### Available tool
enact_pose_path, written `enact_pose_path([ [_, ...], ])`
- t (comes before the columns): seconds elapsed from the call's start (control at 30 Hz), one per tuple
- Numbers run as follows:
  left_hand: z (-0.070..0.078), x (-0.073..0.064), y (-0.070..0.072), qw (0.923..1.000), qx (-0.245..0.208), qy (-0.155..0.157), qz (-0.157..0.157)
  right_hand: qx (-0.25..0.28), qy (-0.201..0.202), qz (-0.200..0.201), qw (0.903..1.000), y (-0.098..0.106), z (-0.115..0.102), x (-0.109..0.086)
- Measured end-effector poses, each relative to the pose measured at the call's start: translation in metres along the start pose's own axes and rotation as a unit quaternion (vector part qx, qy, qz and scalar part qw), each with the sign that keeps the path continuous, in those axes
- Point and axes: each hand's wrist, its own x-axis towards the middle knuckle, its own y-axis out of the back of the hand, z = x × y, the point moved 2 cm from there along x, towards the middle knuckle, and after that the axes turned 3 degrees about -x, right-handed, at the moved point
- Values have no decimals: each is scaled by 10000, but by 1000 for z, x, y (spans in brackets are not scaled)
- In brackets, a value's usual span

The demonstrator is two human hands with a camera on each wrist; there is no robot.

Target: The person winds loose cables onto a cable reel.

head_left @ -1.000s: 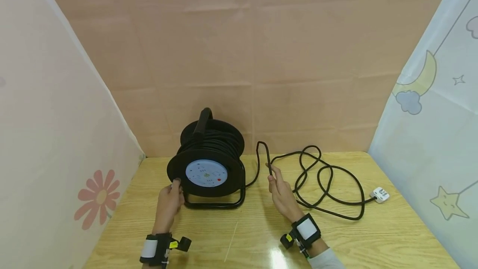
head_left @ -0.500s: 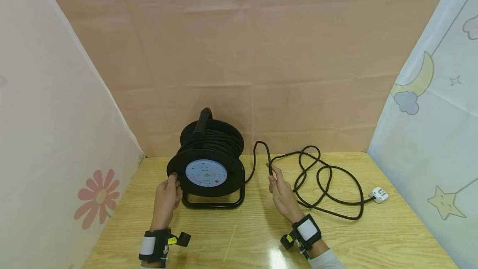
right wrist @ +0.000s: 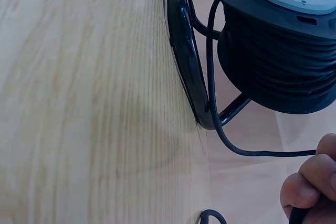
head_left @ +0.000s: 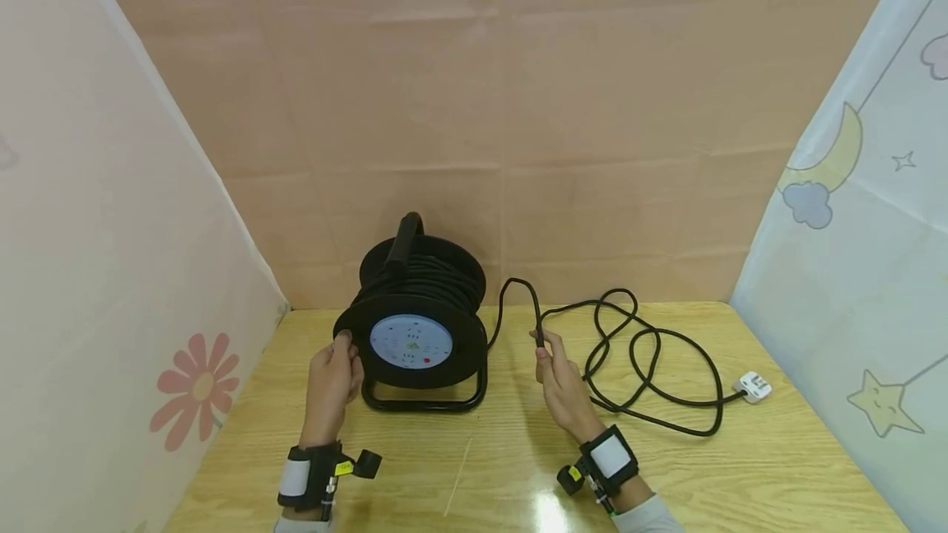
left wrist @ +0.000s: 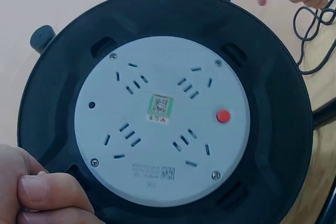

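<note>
A black cable reel (head_left: pixel 467 344) with a pale socket face stands on a tubular frame (head_left: pixel 425 405). My left hand (head_left: pixel 331 385) holds the reel at the left of its front disc, thumb against curled fingers; what lies inside that grip is hidden. In the left wrist view the sockets and red button (left wrist: pixel 223 116) face me. To the reel's right, my right hand (head_left: pixel 564 393) grips the black cable (head_left: pixel 537 315) between thumb and fingers. From there the cable arches back to the reel. The right wrist view shows the wound cable (right wrist: pixel 278 61) between the discs.
Loose cable loops (head_left: pixel 704 352) lie on the wooden table (head_left: pixel 415 475) at the right, ending in a white plug (head_left: pixel 754 386). A brown paper backdrop (head_left: pixel 504 146) rises behind the reel. Patterned panels flank both sides.
My left hand has moved up along the disc's left edge, and the reel has turned clockwise as seen from the front. The right hand keeps the cable, almost still; the cable arch has shifted slightly left.
</note>
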Motion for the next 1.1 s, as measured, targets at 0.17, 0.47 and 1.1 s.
enact_pose_path([
  [0.17, 6, -1, -3, 9999, -122, 33, 11, 292, -74, 35, 9995, -1, 0, -1],
  [0.47, 13, -1, -5, 9997, -225, 30, -77, 484, -162, 102, 9986, -4, 0, -3],
  [1.1, 24, -2, -10, 9993, -285, -116, -230, 287, -96, 188, 9994, -7, -5, -5],
])
